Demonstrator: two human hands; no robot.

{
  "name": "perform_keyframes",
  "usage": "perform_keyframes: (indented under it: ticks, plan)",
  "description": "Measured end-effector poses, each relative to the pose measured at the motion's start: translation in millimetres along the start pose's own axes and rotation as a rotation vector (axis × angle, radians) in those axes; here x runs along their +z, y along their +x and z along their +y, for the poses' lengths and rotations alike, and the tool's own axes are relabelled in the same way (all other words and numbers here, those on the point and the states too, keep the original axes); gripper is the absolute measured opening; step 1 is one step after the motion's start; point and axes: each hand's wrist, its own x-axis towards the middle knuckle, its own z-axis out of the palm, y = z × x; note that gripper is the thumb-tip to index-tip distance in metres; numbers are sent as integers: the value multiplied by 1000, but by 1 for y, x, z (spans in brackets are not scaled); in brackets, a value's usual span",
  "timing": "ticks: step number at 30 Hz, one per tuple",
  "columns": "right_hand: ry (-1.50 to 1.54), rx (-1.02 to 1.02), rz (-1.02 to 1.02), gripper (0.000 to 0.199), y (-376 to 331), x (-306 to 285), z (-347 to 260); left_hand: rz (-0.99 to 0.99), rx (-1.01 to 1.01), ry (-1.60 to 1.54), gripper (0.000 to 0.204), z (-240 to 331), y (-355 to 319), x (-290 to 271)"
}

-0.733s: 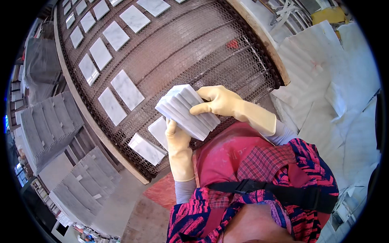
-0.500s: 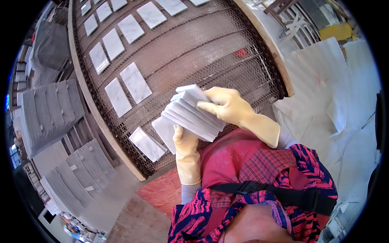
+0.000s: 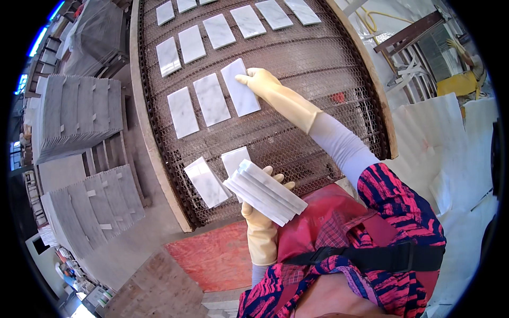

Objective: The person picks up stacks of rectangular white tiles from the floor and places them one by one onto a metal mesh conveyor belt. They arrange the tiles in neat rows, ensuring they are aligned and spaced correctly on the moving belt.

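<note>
Both my hands wear cream rubber gloves. My left hand (image 3: 261, 228) is closed round a stack of several white tiles (image 3: 265, 193), held tilted over the near edge of the mesh belt (image 3: 297, 143). Further off, my right hand (image 3: 261, 82) pinches the upper right edge of one grey-veined marble tile (image 3: 240, 90). That tile lies on the belt or just over it; I cannot tell which. To its left a second marble tile (image 3: 212, 99) and a third marble tile (image 3: 183, 112) lie flat. Near my left hand rest a glossy tile pile (image 3: 208, 182) and another tile (image 3: 235, 159), partly hidden.
Rows of tiles (image 3: 219, 31) cover the belt's far part. Wooden rails (image 3: 154, 143) edge the belt. Stacked grey slabs (image 3: 79, 114) stand at the left. White sheeting (image 3: 424, 153) lies at the right. Another person's gloved hand (image 3: 455, 46) shows at the far right.
My right hand has left the stack and reached forward with one tile, beside the two on the belt. My left hand still holds the stack, now lower in view. The view has shifted.
</note>
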Motion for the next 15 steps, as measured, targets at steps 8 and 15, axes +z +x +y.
perform_keyframes:
  ticks: [8,15]
  plan:
    - [-221,-176,60,58,-49,-37,-1,61,184,1,91,4,-15,-23]
    - [-322,-192,-806,78,-206,-56,23,255,127,118,101,3,-7,-35]
